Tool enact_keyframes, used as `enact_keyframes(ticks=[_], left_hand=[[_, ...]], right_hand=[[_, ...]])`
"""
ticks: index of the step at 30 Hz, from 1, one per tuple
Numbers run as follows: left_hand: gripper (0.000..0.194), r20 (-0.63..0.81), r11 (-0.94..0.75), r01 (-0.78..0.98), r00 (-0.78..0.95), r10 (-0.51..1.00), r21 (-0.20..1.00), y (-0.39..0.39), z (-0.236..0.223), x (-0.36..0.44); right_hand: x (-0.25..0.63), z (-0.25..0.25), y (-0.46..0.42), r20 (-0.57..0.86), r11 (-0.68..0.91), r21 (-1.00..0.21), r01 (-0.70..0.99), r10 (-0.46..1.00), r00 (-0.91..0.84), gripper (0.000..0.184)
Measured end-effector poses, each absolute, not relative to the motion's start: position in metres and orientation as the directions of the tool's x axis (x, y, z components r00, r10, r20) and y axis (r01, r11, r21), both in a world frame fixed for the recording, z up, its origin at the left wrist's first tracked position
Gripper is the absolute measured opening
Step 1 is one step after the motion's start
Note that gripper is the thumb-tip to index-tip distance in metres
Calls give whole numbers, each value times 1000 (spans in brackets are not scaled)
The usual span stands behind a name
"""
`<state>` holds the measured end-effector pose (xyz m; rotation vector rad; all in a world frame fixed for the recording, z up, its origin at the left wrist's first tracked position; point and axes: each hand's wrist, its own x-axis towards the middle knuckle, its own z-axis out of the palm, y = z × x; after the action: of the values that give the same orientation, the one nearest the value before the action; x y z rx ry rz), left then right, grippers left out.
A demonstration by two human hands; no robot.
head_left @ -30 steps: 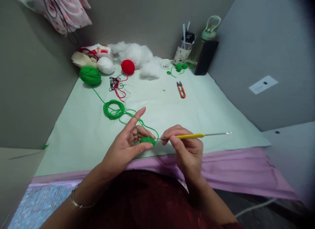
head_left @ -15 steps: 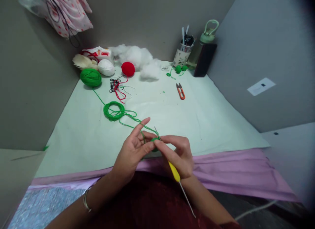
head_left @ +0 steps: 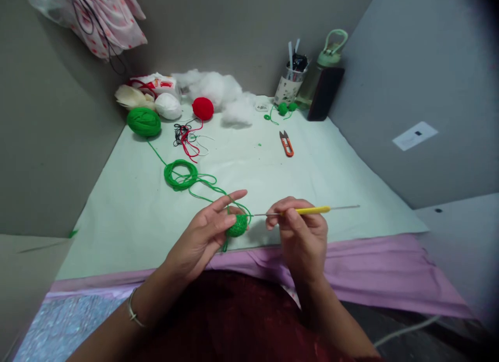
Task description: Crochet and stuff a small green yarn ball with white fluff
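Note:
My left hand (head_left: 208, 224) pinches a small green crocheted piece (head_left: 237, 226) between thumb and fingers, its index finger stretched out with green yarn over it. A crochet hook (head_left: 312, 211) with a yellow handle and metal ends is gripped in my right hand (head_left: 302, 229). The hook's left tip reaches to the yarn at the piece's right edge; its other end points right. From the piece, strands run up and left to a loose coil of green yarn (head_left: 180, 175), which links to a green yarn ball (head_left: 144, 122).
Orange thread snips (head_left: 287, 144) lie right of centre. Along the back are a red yarn ball (head_left: 202, 108), a white yarn ball (head_left: 168, 106), white stuffing (head_left: 218, 89), small green crocheted pieces (head_left: 283, 108), a pen cup (head_left: 288, 86), a bottle (head_left: 317, 74) and a dark phone (head_left: 326, 94).
My right hand has moved right, away from the left, and the hook has swung from steeply slanted to nearly level. The green piece now shows more fully in my left hand.

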<state>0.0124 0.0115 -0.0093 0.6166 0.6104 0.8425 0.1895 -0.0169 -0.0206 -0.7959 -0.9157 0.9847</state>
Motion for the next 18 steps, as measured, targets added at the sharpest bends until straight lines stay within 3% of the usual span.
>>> enact_keyframes(ticks=[3, 8, 14, 16, 18], left_hand=[[52, -195, 444, -439, 505, 841, 781, 11, -11, 14], [60, -149, 348, -373, 469, 871, 860, 9, -14, 15], [74, -126, 307, -356, 450, 884, 883, 9, -14, 14], [83, -133, 296, -333, 434, 891, 895, 9, -13, 15], [88, -146, 281, -310, 396, 907, 908, 8, -12, 17]], right_hand=[[186, -19, -18, 229, 275, -885, -375, 960, 164, 14], [178, -22, -19, 375, 391, -918, -69, 910, 176, 20], [182, -21, -18, 370, 380, -923, -61, 920, 133, 20], [182, -21, -19, 426, 423, -905, 46, 899, 101, 22], [181, -24, -21, 558, 521, -805, 285, 827, 63, 25]])
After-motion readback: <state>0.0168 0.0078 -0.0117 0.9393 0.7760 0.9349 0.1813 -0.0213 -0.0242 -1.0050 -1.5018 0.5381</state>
